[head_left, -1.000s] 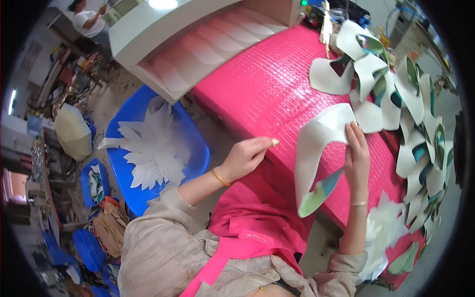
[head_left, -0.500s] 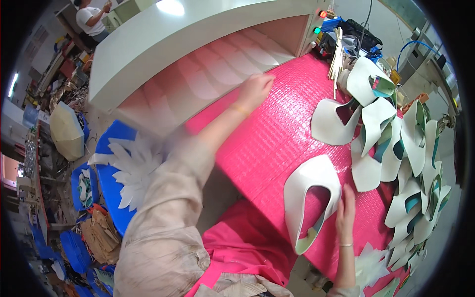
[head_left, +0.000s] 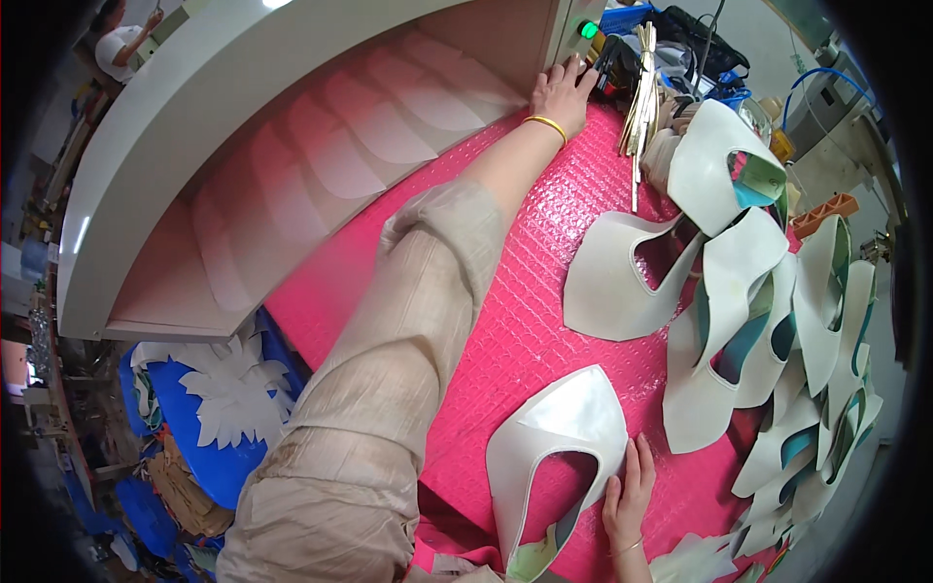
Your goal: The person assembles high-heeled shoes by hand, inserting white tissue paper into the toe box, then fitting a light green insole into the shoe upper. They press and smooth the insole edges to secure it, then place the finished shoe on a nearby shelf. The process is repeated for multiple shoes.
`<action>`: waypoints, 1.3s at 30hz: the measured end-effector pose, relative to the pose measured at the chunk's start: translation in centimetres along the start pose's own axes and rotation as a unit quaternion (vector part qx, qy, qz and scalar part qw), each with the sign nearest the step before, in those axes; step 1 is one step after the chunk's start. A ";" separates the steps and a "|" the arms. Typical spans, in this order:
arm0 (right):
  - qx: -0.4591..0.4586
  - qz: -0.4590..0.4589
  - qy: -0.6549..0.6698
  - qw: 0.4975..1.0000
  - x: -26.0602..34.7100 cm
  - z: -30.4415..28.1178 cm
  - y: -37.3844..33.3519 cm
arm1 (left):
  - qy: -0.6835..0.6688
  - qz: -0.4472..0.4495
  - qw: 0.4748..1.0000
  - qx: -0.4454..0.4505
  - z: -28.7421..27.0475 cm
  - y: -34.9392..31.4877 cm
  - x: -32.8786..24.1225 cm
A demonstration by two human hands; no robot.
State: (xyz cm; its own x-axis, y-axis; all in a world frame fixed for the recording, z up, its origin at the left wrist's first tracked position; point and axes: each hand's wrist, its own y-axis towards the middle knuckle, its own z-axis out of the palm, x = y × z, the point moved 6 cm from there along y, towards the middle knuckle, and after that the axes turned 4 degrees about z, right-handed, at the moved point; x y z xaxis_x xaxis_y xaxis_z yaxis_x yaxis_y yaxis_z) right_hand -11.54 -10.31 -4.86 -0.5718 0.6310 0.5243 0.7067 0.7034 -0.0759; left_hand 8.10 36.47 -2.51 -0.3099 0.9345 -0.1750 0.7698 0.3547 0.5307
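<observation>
A white shoe upper (head_left: pixel 573 413) with a pale green lining lies on the pink table covering (head_left: pixel 457 428), close to my body. My right hand (head_left: pixel 630 500) rests beside its right edge, fingers stretched out and open, the thumb at the upper's side. My left arm reaches across the table to the far corner by the grey-white machine (head_left: pixel 126 185). There my left hand (head_left: pixel 561 97) has its fingers bent over something small at the machine's base, below a green light (head_left: pixel 587 29). The fingers hide what they touch.
Several pale, thin cut pieces (head_left: pixel 364 121) lie inside the machine's opening. More white uppers (head_left: pixel 724 170) are piled along the right side. A bundle of thin sticks (head_left: pixel 641 107) stands at the far edge. At the left, a blue tub (head_left: pixel 185 389) holds white pieces.
My left hand has moved right and away from me, from the machine's front to its far corner. My right hand stays by the upper. The view has shifted.
</observation>
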 end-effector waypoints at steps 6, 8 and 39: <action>-0.013 -0.015 -0.029 0.999 0.0 0.0 0.2 | -0.069 -0.030 0.997 -0.015 0.0 -1.9 -0.5; -0.020 -0.022 -0.029 0.999 0.2 -0.1 0.3 | -0.086 -0.020 0.993 -0.072 -1.5 -3.6 -0.3; -0.133 -0.015 0.101 0.986 -1.8 -4.2 -8.1 | 0.312 -0.034 0.924 0.220 -28.7 -40.1 13.8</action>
State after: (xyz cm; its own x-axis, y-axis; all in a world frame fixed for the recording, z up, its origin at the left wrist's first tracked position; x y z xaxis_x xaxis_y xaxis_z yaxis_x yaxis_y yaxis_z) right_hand -14.44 -18.55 -1.63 -0.5180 0.5141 0.6836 0.7905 0.5930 0.1531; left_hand -43.11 34.28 -2.39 -0.5208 0.7596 0.3897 0.8469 0.5173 0.1235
